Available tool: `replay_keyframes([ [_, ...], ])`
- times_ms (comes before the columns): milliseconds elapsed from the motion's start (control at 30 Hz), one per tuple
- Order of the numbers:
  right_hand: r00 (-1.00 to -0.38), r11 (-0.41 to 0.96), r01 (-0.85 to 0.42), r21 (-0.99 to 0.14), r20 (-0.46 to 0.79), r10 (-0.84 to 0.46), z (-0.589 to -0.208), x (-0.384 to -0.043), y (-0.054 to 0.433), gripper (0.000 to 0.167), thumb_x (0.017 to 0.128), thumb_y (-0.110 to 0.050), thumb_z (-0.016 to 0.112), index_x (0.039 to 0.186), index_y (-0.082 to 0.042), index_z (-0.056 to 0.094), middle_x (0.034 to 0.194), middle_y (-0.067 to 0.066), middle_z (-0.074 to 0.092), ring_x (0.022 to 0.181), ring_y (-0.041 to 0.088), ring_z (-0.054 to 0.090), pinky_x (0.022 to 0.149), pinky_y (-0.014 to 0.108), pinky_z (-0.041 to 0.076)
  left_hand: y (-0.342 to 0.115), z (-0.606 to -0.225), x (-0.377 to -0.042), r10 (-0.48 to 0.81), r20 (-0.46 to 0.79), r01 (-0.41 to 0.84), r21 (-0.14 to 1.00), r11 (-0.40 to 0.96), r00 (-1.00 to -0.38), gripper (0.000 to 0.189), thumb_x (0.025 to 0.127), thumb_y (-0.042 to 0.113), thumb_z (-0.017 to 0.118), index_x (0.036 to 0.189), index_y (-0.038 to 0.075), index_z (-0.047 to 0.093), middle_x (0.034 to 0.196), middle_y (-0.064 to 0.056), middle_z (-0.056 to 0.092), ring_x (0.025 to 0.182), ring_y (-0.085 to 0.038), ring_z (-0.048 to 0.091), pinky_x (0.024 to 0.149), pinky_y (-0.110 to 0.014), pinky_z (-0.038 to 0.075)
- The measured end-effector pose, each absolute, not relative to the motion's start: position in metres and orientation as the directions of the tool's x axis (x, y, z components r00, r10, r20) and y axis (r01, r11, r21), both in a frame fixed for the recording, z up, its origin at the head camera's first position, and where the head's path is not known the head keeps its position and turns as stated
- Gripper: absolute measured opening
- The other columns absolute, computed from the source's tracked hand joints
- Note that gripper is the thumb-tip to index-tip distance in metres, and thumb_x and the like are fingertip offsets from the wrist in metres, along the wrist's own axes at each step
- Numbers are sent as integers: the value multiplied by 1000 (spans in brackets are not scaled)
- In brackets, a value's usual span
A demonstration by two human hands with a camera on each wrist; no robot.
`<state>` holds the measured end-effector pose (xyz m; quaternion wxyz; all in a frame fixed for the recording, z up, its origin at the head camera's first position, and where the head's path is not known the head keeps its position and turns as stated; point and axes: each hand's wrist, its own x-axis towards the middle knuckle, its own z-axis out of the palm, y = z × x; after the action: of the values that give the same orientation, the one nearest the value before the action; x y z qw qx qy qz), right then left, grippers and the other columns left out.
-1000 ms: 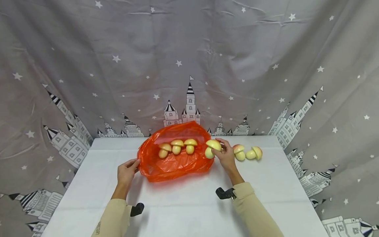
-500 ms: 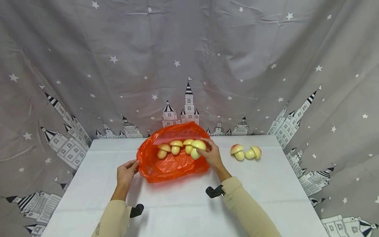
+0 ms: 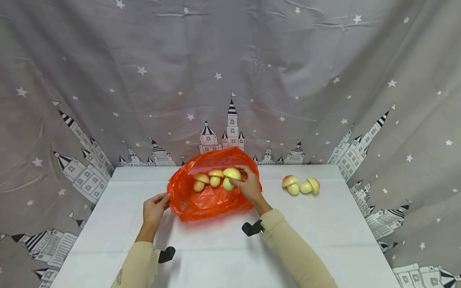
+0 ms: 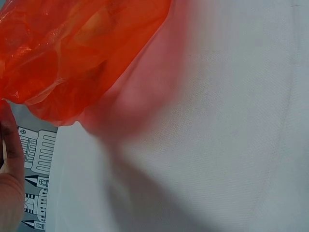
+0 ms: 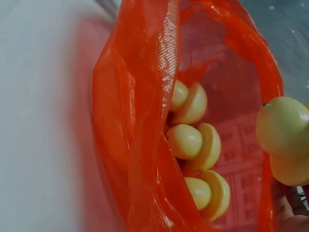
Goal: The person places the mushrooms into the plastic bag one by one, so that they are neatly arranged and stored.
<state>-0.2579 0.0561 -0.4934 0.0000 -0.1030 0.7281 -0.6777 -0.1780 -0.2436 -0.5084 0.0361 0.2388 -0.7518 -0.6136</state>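
A red plastic bag [image 3: 205,202] lies with its mouth spread on the white table. My left hand [image 3: 153,212] pinches its left rim; only part of that hand [image 4: 10,169] shows in the left wrist view. My right hand [image 3: 251,188] holds a yellow-green toy mushroom [image 3: 231,176] by its cap, over the bag's mouth. Inside lie three similar mushrooms in a row, including a left one [image 3: 201,182] and a middle one [image 3: 216,178]. The held mushroom hides the third in the head view, but the right wrist view shows that mushroom [image 5: 217,195].
To the bag's right, two more toy mushrooms lie on the table [image 3: 216,268]: one with a reddish cap [image 3: 291,185] and one on its side [image 3: 310,186]. Behind the table hangs a grey curtain [image 3: 306,72] printed with stars and castles.
My right hand has carried the mushroom left, from the bag's right edge to over its mouth. The left hand keeps its grip on the rim.
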Motion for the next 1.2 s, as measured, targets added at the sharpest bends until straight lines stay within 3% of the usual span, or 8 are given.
replay_keyframes([
  [233, -976, 76, -136, -988, 121, -180, -496, -261, 40, 46, 84, -9, 75, 126, -1, 57, 124, 18, 55, 107, 31, 57, 80, 33, 57, -242, -507, -178, -395, -251, -327, 935, 138, -884, 44, 97, 29, 57, 127, -4, 58, 121, -20, 59, 80, 0, 61, 77, -12, 52],
  [933, -974, 212, 44, -976, -89, -209, -505, -270, 2, 40, 85, -11, 72, 124, -12, 59, 122, 6, 57, 110, 26, 52, 97, 38, 49, -241, -510, -175, -384, -260, -338, 929, 152, -886, 45, 97, 30, 57, 128, -2, 58, 125, -21, 58, 88, -5, 63, 82, -15, 51],
  [1200, -965, 264, -18, -964, -53, -258, -512, -270, -7, 40, 86, -4, 69, 125, -5, 58, 122, 9, 58, 103, 24, 52, 92, 33, 48, -241, -511, -177, -387, -250, -330, 931, 156, -888, 44, 97, 29, 58, 126, -4, 59, 121, -21, 60, 83, -5, 63, 76, -12, 52],
])
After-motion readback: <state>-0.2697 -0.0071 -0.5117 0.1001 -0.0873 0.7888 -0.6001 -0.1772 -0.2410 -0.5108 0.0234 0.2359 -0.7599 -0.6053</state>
